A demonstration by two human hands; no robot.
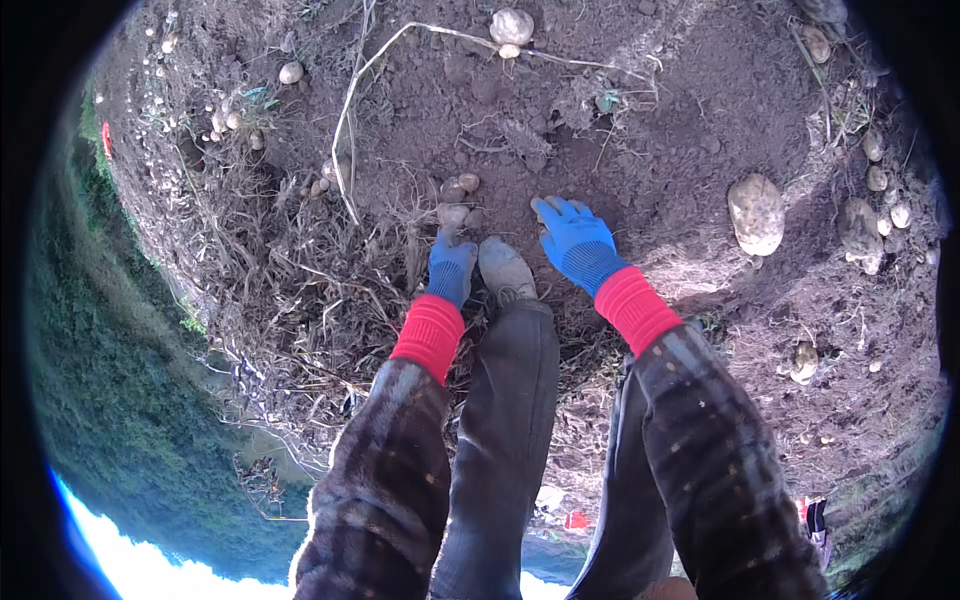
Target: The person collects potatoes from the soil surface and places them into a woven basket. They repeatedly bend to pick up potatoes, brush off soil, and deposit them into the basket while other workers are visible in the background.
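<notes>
Both my hands wear blue work gloves with red cuffs, low over brown soil. My left hand (pixel 451 262) is beside my shoe, its fingertips at a potato (pixel 452 215) on the ground; whether it grips the potato cannot be told. Just above lie a few small potatoes (pixel 469 181). My right hand (pixel 576 234) rests on loose soil right of the shoe, palm down, fingers pointing up the view and partly in the dirt; nothing shows in it. A large potato (pixel 756 214) lies farther right.
Dry stalks and roots (pixel 300 277) cover the ground at left. A long pale stem (pixel 346 112) arches above my hands. Several potatoes (pixel 859 229) lie at the right edge, and another potato (pixel 512 28) at the top. My shoe (pixel 506 270) stands between the hands.
</notes>
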